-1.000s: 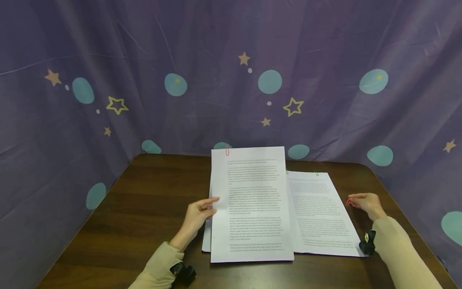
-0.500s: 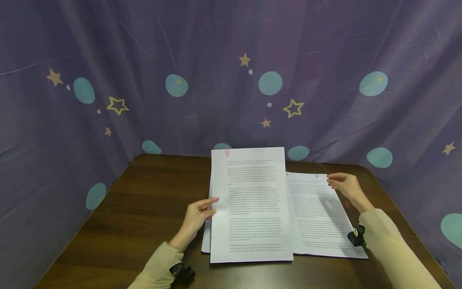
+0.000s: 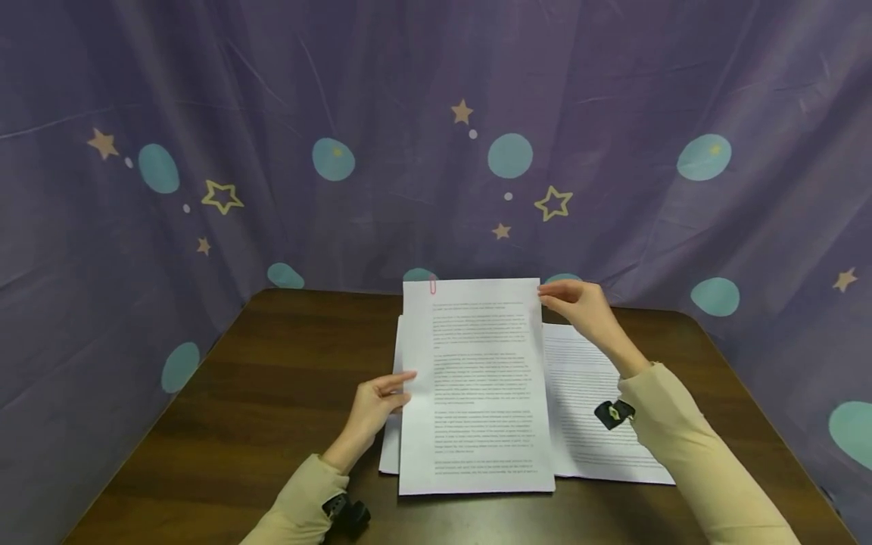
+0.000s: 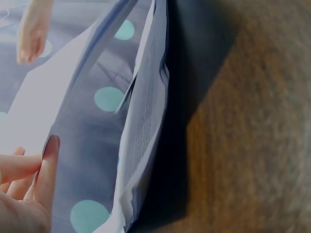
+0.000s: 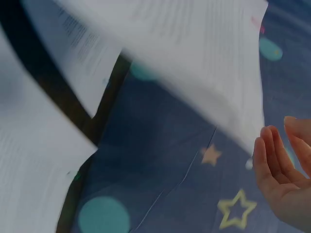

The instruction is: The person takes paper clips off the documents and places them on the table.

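While the left hand (image 3: 371, 409) holds the raised sheets (image 3: 473, 386) by their left edge, thumb on the printed face and fingers (image 4: 26, 167) behind, the right hand (image 3: 579, 306) is up at the sheets' top right corner. The head view shows its fingertips just at that corner, loosely extended; whether they actually pinch the paper cannot be told. In the right wrist view the fingers (image 5: 272, 162) are straight and relaxed, just beside the corner, with a thin gap showing.

The sheets stand tilted up off the bench (image 3: 272, 378), near the middle of it, their lower edge close to the front. A red clip (image 3: 432, 286) sits at their top left corner. Behind them, at the left side, the edge of another sheet shows, and the left wrist view shows loose pages hanging apart below the lifted one.

A second page (image 3: 596, 409) lies flat on the bench to the right of the raised sheets, partly under the right forearm. Its left edge is hidden behind the raised sheets.

Both arms wear beige sleeves (image 3: 688, 454), each with a small black device at the wrist. Behind and around the bench hangs a purple curtain (image 3: 272, 113) printed with teal dots and yellow stars. The right wrist view is blurred, so the print on the paper there cannot be read.
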`<control>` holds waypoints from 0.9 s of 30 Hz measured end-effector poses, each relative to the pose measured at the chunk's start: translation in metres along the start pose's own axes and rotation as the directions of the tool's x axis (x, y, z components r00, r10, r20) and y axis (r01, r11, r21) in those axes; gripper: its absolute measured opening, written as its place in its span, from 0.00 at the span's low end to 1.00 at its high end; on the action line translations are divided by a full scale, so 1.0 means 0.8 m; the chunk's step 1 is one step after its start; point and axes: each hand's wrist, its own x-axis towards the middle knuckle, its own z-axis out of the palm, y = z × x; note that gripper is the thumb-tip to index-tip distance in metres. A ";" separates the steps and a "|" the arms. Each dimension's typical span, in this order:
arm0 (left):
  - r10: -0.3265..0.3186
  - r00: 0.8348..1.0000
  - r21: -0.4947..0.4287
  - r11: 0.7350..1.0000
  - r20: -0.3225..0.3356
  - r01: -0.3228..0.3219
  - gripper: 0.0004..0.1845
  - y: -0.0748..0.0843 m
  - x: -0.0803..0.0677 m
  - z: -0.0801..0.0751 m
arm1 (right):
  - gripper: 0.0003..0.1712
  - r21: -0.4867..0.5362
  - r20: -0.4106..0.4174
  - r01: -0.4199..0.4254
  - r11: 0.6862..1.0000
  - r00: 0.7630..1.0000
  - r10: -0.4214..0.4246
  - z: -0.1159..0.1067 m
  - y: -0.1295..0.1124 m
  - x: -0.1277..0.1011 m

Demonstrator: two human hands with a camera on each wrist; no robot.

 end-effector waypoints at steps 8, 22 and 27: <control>0.005 1.000 0.012 1.000 0.002 -0.005 0.17 -0.001 0.000 0.003 | 0.13 0.000 0.063 0.093 0.996 0.994 -0.092 0.034 -0.036 0.023; 0.005 1.000 0.017 1.000 0.007 -0.005 0.16 -0.001 -0.002 0.008 | 0.12 0.064 0.078 0.132 0.989 0.987 -0.137 0.082 -0.074 0.049; 0.008 1.000 0.019 1.000 0.004 -0.008 0.16 0.002 -0.003 0.008 | 0.12 0.111 0.074 0.126 0.986 0.988 -0.134 0.092 -0.083 0.055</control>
